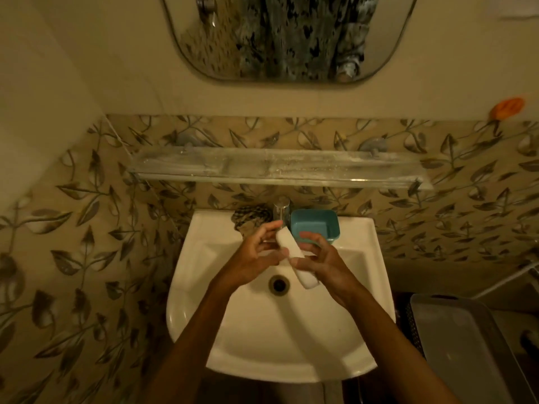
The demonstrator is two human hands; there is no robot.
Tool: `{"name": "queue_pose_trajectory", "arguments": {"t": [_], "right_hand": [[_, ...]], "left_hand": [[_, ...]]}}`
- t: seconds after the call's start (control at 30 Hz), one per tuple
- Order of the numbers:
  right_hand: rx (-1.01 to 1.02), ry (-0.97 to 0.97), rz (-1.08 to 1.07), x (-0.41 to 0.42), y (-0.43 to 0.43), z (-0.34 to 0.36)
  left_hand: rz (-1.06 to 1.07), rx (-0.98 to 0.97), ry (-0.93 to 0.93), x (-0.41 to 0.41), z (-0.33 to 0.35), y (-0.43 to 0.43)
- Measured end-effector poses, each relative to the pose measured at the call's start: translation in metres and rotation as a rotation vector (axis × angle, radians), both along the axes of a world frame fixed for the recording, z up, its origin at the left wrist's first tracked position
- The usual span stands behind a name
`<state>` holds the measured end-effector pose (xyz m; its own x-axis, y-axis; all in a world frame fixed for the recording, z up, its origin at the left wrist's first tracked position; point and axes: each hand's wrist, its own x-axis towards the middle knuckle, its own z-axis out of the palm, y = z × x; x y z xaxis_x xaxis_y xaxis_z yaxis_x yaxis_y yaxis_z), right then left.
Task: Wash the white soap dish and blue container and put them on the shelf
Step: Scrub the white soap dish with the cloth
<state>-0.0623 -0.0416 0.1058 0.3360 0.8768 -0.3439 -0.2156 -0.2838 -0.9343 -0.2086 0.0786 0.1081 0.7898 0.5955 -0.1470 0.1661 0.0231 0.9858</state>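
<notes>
i have the white soap dish point(287, 242) pinched between both hands, tilted on edge over the sink point(262, 330). that way, i judge, runoff falls toward the drain point(279, 284) below my palms. my left hand point(256, 252) curls thumb and fingers round its upper end, just under the tap point(281, 207). my right hand point(323, 260) has its thumb across the lower half, with the other fingers loosely spread. i cannot tell whether water is running. the blue container point(315, 227) sits on the sink rim just beyond my right fingertips, parked within reach for its turn. a checked cloth point(250, 218) lies beyond my left hand. the shelf point(274, 167) is further up past both hands, nothing on it yet.
</notes>
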Motion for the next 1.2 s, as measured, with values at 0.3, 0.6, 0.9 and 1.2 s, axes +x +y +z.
{"name": "queue_pose_trajectory", "arguments": {"t": [0.3, 0.6, 0.9, 1.2], "right_hand": [[0.223, -0.513, 0.085, 0.007, 0.034, 0.089], [0.332, -0.516, 0.012, 0.012, 0.067, 0.136], [0.400, -0.580, -0.066, 0.018, 0.114, 0.143], [0.346, -0.657, -0.059, 0.021, 0.144, 0.124]], "left_hand": [[0.197, 0.162, -0.231, -0.027, 0.067, 0.025], [0.403, 0.273, -0.411, -0.036, 0.107, 0.054], [0.444, 0.345, -0.214, -0.027, 0.121, 0.102], [0.425, 0.680, 0.201, -0.014, 0.123, 0.121]]}}
